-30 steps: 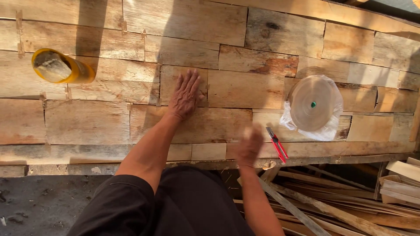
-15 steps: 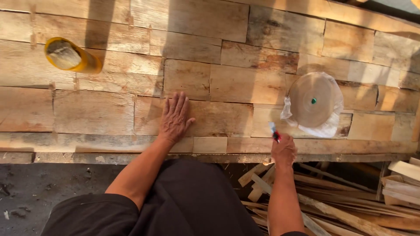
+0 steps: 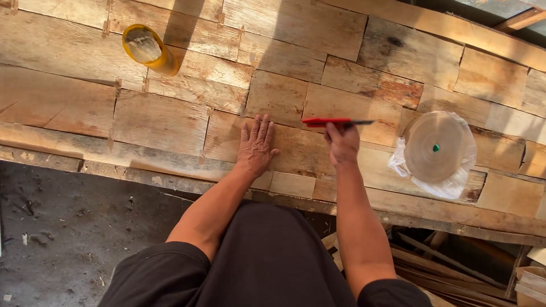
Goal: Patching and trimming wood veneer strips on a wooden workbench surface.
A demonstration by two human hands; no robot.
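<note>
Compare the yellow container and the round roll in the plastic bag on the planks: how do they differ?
The yellow container is a small, bright yellow cylinder with an open mouth showing; the round roll is a wider, flat, pale tan disc with a green centre. The yellow container sits bare on the wood, far left of the left hand; the round roll lies on a clear plastic bag, right of the right hand. Both rest on the wooden planks, untouched.

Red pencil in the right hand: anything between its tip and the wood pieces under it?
Nothing visible. The right hand holds the red pencil level over bare wood pieces. The left hand lies flat beside it, the tape roll off to the right.
</note>
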